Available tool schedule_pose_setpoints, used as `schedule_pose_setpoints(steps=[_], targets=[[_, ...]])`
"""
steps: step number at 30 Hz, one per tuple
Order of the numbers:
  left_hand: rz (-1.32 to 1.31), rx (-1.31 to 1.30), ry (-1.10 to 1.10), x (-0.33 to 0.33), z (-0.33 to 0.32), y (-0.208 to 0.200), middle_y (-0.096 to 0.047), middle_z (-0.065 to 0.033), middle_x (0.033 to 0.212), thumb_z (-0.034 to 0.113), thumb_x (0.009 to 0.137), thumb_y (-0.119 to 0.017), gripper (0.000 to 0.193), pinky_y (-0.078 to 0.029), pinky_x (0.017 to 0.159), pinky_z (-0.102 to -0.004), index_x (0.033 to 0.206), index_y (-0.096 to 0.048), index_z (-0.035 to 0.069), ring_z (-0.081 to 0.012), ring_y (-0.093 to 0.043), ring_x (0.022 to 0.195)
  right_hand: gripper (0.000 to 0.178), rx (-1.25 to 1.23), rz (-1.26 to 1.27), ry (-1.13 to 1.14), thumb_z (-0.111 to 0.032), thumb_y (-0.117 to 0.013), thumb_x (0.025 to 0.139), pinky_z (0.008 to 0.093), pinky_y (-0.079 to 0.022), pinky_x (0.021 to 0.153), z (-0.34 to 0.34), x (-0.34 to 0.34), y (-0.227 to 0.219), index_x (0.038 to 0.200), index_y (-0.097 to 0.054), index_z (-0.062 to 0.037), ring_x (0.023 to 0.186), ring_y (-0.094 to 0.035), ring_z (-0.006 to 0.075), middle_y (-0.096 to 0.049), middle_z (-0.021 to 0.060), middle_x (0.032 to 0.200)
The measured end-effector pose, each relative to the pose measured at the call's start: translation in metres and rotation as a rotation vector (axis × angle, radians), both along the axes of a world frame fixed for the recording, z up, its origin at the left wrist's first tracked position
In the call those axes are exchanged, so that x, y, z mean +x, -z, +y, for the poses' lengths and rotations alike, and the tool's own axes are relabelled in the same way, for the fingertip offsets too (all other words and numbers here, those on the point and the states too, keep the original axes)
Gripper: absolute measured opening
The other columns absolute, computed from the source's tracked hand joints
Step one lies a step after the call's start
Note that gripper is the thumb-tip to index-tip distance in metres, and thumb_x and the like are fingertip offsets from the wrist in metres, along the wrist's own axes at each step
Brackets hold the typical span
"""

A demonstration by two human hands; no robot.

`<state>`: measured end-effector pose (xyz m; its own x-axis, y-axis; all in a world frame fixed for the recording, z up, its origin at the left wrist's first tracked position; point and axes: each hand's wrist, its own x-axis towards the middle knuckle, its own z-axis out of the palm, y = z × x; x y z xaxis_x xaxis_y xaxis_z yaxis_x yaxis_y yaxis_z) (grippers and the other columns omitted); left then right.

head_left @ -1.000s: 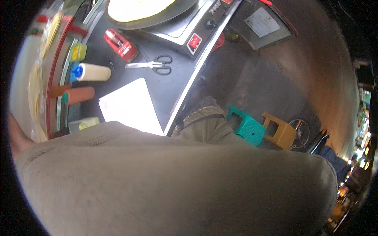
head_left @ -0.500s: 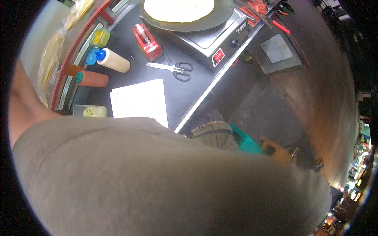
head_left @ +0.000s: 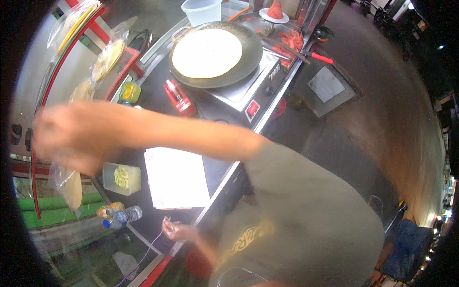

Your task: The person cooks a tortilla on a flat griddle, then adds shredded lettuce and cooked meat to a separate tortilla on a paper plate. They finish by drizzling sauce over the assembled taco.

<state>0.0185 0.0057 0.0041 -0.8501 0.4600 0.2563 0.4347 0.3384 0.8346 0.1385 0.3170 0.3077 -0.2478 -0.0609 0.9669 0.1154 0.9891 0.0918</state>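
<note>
My right forearm crosses the view to the left. My right hand (head_left: 71, 134), blurred by motion, is in front of the red-edged glass frame, near clear bags of flat rounds (head_left: 109, 60). Its fingers cannot be made out. Lower down, my left hand (head_left: 174, 230) is by the counter's front edge, its fingers curled. A thin purple cable (head_left: 152, 246) reaches up to these fingers; whether they grip it is unclear. Between my arms lies a stack of white paper (head_left: 177, 179). Beside it stands a clear tub of pale green shreds (head_left: 126, 179).
A large flatbread (head_left: 205, 52) lies on a dark round griddle (head_left: 253, 57) over a silver stove (head_left: 239, 98). In front sits a red object (head_left: 179, 98). Shredded orange-red food (head_left: 292, 40) and a red-handled tool (head_left: 322, 58) are farther right. Two small bottles (head_left: 119, 216) are at lower left.
The view has shifted, showing more of the counter. My right forearm now stretches leftward, hiding the scissors and squeeze bottles seen before. My left hand has come into view.
</note>
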Motion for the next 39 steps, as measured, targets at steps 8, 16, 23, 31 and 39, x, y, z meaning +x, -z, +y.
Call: schedule_pose_setpoints(steps=[8,16,23,31,39], targets=[[0.098,-0.098,0.909,0.202,0.038,-0.110,-0.076,-0.0140,0.089,0.026,0.108,-0.052,0.039,-0.057,0.072,-0.0355,0.097,-0.078,-0.001,-0.0207,-0.070,0.078,0.033,-0.547,-0.005,0.547,-0.002,-0.072,0.078,0.0387,-0.064,0.070,-0.174,0.410,0.186,0.110,-0.080,-0.0036,0.075,-0.076,0.0260,-0.077,0.0124,0.094],[-1.359,-0.470,1.277,0.582,0.195,-0.053,-0.069,-0.0181,0.142,0.063,0.110,-0.050,0.080,-0.058,0.094,-0.0398,0.158,-0.050,0.000,-0.0258,-0.070,0.115,0.025,-0.802,0.045,1.241,-0.007,-0.071,0.093,0.0498,-0.052,0.102,-0.104,0.731,0.233,0.117,-0.075,-0.0006,0.112,-0.069,0.0385,-0.074,0.0163,0.116],[-1.453,-0.033,0.883,0.703,0.268,-0.033,-0.071,-0.0114,0.134,0.046,0.108,-0.065,0.055,-0.059,0.096,-0.0399,0.143,-0.060,0.003,-0.0227,-0.071,0.114,0.044,-1.314,-0.428,0.842,-0.031,-0.073,0.100,0.0539,-0.057,0.089,-0.047,0.830,0.243,0.132,-0.067,0.0003,0.106,-0.071,0.0480,-0.072,0.0248,0.118],[-1.513,0.024,0.833,0.733,0.223,-0.063,-0.072,-0.0143,0.114,0.010,0.104,-0.073,0.033,-0.066,0.096,-0.0417,0.132,-0.059,0.000,-0.0269,-0.076,0.100,0.036,-1.329,-0.275,0.654,-0.026,-0.074,0.101,0.0543,-0.056,0.083,-0.055,0.842,0.272,0.125,-0.071,0.0007,0.098,-0.071,0.0488,-0.074,0.0250,0.107],[-1.550,-0.029,0.720,0.728,0.193,-0.078,-0.051,0.0016,0.077,0.040,0.108,-0.062,0.028,-0.037,0.047,-0.0284,0.107,-0.058,0.012,-0.0097,-0.044,0.053,0.029,-1.301,-0.403,0.833,-0.023,-0.078,0.096,0.0535,-0.056,0.079,-0.124,0.905,0.271,0.115,-0.071,-0.0013,0.096,-0.072,0.0473,-0.074,0.0235,0.105]])
